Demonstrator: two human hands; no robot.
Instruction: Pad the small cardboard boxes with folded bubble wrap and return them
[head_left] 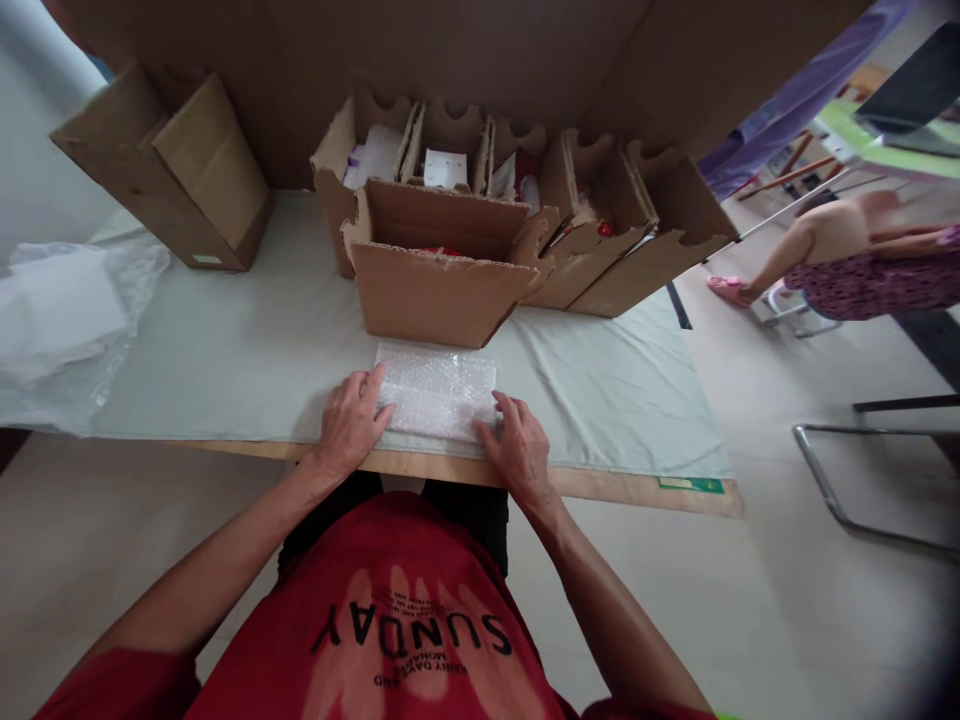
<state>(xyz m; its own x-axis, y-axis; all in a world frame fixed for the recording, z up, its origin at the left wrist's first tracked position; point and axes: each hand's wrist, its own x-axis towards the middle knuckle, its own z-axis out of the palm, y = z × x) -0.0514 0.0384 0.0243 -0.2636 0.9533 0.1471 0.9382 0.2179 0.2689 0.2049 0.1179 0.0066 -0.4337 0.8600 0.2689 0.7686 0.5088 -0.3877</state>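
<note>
A flat piece of bubble wrap (439, 390) lies on the cloth-covered table near its front edge. My left hand (351, 420) grips its left edge, the thumb and forefinger resting on the plastic. At the opposite edge my right hand (519, 445) holds the wrap's lower right side between thumb and curled fingers. Whether anything is inside the wrap cannot be made out. Just behind it stands an open cardboard bin (435, 290) with something red inside, mostly hidden by the front wall.
Several cardboard bins (637, 265) with small goods form a row behind. A tall open carton (180, 200) stands at the back left. Clear plastic bags with white sheets (71, 300) lie at the left. A seated person (862, 250) is off to the right, beyond a metal-framed chair (832, 500).
</note>
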